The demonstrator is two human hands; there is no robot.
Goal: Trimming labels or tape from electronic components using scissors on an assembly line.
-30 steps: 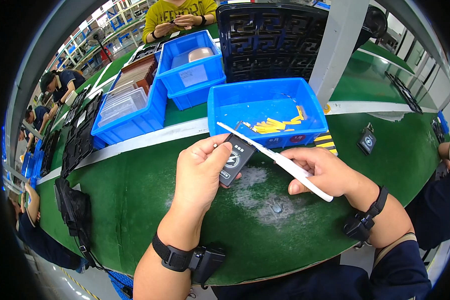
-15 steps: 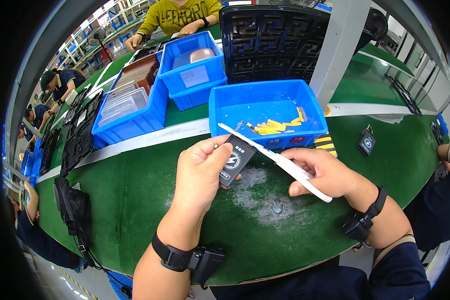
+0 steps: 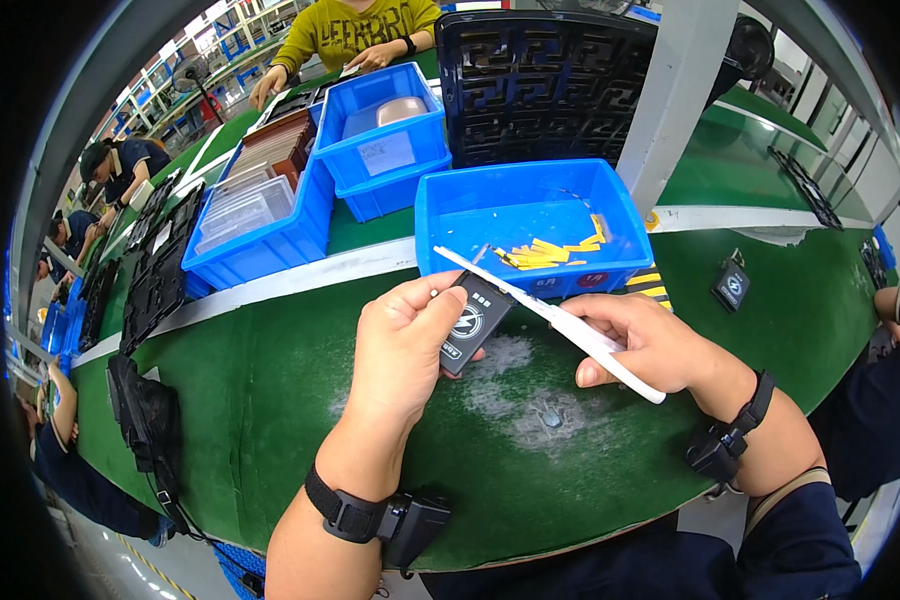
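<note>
My left hand grips a flat black rectangular battery pack with a white emblem, held tilted above the green table. My right hand holds long white tweezers; their tip reaches past the battery's upper edge toward the left. Just behind both hands stands a blue bin holding several small yellow strips.
More blue bins with trays stand at the back left, and a black moulded tray leans behind. Another black battery lies on the right. Black trays line the left. People in work clothes sit across the table and along the left.
Both hands keep their hold and barely shift. The person in yellow at the far side has moved their hands apart.
</note>
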